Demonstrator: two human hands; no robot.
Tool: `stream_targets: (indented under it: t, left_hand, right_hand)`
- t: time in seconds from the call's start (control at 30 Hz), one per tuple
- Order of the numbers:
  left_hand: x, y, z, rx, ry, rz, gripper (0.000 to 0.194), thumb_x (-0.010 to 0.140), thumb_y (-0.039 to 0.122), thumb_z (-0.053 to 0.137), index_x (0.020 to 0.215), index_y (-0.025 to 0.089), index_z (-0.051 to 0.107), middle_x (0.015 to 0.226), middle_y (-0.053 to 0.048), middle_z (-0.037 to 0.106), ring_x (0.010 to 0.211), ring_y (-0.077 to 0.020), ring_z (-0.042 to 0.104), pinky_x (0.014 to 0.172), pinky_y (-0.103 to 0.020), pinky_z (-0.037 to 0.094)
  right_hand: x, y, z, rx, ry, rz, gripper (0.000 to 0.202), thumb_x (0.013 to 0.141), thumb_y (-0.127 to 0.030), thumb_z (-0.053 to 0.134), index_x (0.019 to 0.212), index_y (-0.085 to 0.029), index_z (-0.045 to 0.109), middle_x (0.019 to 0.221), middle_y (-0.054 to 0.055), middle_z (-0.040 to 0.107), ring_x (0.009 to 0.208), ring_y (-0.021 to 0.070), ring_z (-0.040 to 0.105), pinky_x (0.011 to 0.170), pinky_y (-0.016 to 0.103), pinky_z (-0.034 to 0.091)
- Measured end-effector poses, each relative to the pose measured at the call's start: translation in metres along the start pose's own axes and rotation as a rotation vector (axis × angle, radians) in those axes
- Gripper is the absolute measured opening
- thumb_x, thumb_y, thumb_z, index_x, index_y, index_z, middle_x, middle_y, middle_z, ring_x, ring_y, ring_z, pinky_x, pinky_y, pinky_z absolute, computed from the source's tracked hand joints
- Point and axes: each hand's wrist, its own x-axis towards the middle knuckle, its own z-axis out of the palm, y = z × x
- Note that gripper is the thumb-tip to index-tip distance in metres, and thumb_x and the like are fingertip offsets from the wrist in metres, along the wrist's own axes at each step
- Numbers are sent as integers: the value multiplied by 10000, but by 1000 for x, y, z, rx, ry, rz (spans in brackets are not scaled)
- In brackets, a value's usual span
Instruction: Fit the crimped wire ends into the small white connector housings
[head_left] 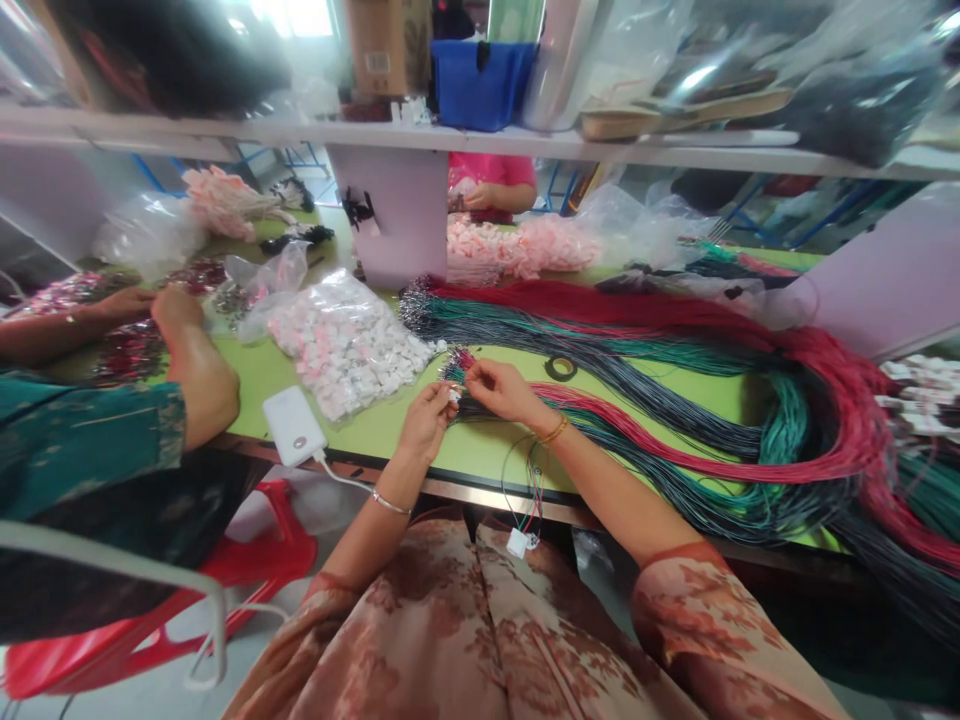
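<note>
In the head view my left hand point(427, 420) is closed in a pinch on a small white connector point(454, 395). Beside it my right hand point(504, 388) pinches at the terminal ends of the wires, with what lies between its fingertips too small to make out. Under and beyond the fingers is a bundle of red, green and black wires point(645, 430), its metal-tipped ends point(457, 362) near my hands. A white connector with short wires point(517, 542) hangs below the table edge in front of my lap. A clear bag of white connectors point(352, 345) lies to the left.
A larger wire bundle point(600, 310) curves across the green table point(679, 390). A black tape roll point(560, 368) and a white power bank point(294, 425) with a cable lie nearby. A co-worker's arms point(187, 350) are at left. Overhead runs a shelf point(300, 132) with a blue bin point(480, 85).
</note>
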Motion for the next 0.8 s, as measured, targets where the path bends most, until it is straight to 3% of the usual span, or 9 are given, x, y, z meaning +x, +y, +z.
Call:
stream_targets:
  t: [0.47,0.63,0.8]
  left_hand:
    - [2,-7,5,-92,-19,11,254,658,273,817,824,146,672,806,-30,684,601,-66,539,579,-195,428]
    - [-1,-11,9,-29,5,67,305,627,310,840,813,145,665,763,-13,668,610,-67,537,594,-202,419]
    - [-3,-18,13,37,62,99,345,628,354,836,814,133,648,666,5,628,570,-63,511,566,-203,381]
  right_hand:
    - [-21,3,5,173,-52,111,185,803,-308,511,677,-175,486,607,-44,431,566,88,360,541,224,290]
    - [-23,7,10,118,-9,122,187,816,-301,507,680,-175,484,596,-45,434,544,85,351,528,225,273]
    - [-28,5,15,-37,39,38,196,860,-292,503,708,-169,515,633,-13,515,563,98,404,547,234,286]
